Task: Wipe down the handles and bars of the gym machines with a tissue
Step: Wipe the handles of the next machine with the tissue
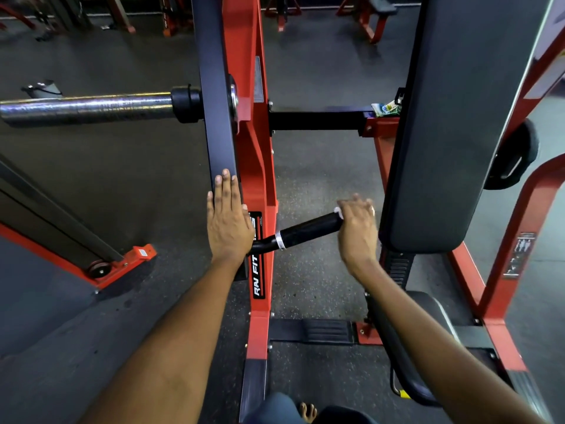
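Red machine frame [258, 166] is standing upright mid-view, with a dark upright arm [215, 123] running along its left face. Black back pad [452, 123] is leaning at the right, seat [434, 307] below it. Chrome weight peg [85, 109] is projecting left from the arm, unloaded.

Person is standing over the machine. Left hand [227, 218] is lying flat on the dark arm, fingers straight and together, gripping nothing; it appears to be bracing. Right hand [357, 229] is curling over the free end of the black handle [308, 230], which is jutting right from the frame. Tissue [337, 211] is showing only as a small white edge at the fingertips, pressed between hand and handle end. How much tissue is under the palm: cannot tell.

Judgement: wiping of this handle is under way at its tip; the length toward the silver collar [280, 239] is looking yet to be covered.

Risks: tissue is bunched small, so bare skin may be doing the rubbing rather than paper. Thin tissue could tear or shed on grip rubber. If the arm pivots, the bracing hand could slip.

Obstructions: back pad is sitting just beside the right hand, crowding the wrist. A crumpled wrapper [385, 108] is resting on the black crossbar [318, 120] behind. Other red benches [363, 16] are standing well apart on the floor [315, 185].
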Action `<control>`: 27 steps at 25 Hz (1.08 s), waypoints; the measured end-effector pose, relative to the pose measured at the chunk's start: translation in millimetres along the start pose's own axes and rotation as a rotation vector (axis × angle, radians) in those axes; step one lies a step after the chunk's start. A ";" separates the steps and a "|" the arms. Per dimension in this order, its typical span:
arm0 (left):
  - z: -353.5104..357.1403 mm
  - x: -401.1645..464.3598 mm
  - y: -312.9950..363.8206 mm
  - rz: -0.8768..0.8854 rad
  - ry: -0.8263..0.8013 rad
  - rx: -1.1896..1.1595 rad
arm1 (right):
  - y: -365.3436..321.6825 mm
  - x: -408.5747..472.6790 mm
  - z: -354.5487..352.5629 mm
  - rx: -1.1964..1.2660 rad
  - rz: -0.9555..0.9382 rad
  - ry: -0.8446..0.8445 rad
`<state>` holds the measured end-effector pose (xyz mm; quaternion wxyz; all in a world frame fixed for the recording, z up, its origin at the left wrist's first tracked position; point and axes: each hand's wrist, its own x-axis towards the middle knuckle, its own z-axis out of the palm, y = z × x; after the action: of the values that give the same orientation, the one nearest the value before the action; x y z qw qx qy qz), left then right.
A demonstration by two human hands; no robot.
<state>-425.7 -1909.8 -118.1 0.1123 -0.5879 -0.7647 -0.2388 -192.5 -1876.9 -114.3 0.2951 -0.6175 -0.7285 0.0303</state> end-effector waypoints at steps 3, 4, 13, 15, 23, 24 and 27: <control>1.2 -0.7 -0.7 -0.002 0.001 -0.007 | -46.9 1.6 17.2 -0.078 0.012 -0.207; 1.1 -0.2 -0.5 0.000 0.005 -0.010 | -61.7 -2.6 25.4 -0.081 -0.032 -0.278; 1.3 -1.5 -0.7 -0.008 -0.010 0.021 | 41.2 -24.9 12.4 0.002 -0.809 -0.292; 1.5 0.1 -0.6 -0.020 -0.018 0.025 | 60.8 -19.7 -1.3 0.100 -0.602 -0.097; 0.9 -0.6 0.3 -0.015 -0.011 0.015 | -30.3 -29.0 -1.5 0.682 0.393 -0.013; 0.9 -0.5 0.6 -0.016 -0.014 0.012 | -44.2 -33.5 1.9 0.751 0.421 -0.080; -0.5 -0.3 1.3 -0.010 -0.013 0.005 | -76.9 -46.1 5.1 0.744 0.210 -0.484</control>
<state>-424.5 -1910.0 -117.5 0.1078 -0.5852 -0.7690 -0.2335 -259.8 -1935.7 -105.2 0.3136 -0.5152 -0.6493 0.4632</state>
